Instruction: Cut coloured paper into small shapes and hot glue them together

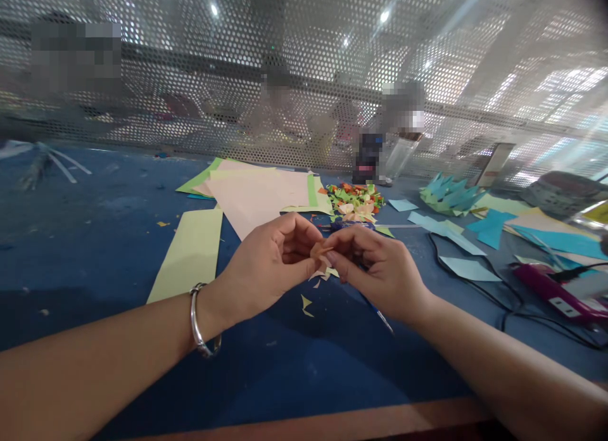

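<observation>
Left hand [268, 258] and right hand [386, 271] are both pinching a small peach paper piece [321, 247] on the near side of the scrap pile [357, 201]; fingertips are covering much of it, blurring its shape; a slim blue tool [380, 314], nearer than the pile, is lying partly hidden by the right hand; a purple power strip [546, 291], well right of the pile, is running out of frame.

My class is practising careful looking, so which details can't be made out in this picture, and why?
All in the head view:
Small orange piece: its full shape is hidden by the left hand and right hand.
Purple power strip: its end is cut off by the right edge.
Dark item near the perforated screen: obscured by pixelation.
</observation>
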The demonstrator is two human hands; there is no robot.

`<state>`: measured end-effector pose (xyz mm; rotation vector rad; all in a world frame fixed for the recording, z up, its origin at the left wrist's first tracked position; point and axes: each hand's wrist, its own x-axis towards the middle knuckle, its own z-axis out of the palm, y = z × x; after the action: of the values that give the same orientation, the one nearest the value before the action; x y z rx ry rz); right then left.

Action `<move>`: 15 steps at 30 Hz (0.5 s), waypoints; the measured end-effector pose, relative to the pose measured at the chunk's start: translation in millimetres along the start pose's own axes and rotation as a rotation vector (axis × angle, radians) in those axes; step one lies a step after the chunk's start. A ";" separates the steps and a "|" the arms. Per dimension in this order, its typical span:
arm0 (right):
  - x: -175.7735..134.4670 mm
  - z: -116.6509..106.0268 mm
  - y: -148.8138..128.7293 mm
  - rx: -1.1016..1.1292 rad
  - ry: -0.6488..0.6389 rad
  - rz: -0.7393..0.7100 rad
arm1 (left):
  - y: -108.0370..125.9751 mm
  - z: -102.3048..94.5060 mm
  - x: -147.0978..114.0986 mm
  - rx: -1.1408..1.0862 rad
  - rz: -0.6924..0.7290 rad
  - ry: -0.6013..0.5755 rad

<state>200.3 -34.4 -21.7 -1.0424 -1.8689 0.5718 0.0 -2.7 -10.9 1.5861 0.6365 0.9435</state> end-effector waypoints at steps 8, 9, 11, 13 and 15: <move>2.3 -0.1 0.7 0.032 0.050 0.043 | 1.2 4.3 -1.6 -0.043 0.028 0.014; 2.6 0.0 0.8 0.040 0.050 0.047 | 1.2 4.7 -1.8 -0.038 0.039 0.022; 3.2 0.5 0.5 0.062 0.044 0.051 | 1.3 5.3 -2.1 -0.016 0.060 0.041; 3.7 1.0 -1.1 0.084 0.043 0.050 | 1.4 5.8 -2.2 0.010 0.077 0.051; 3.9 1.4 -3.4 0.084 0.049 0.057 | 1.5 6.1 -2.3 0.031 0.089 0.056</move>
<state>196.6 -32.8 -18.0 -1.0481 -1.7617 0.6474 3.7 -8.2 -10.3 1.6315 0.6269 1.0512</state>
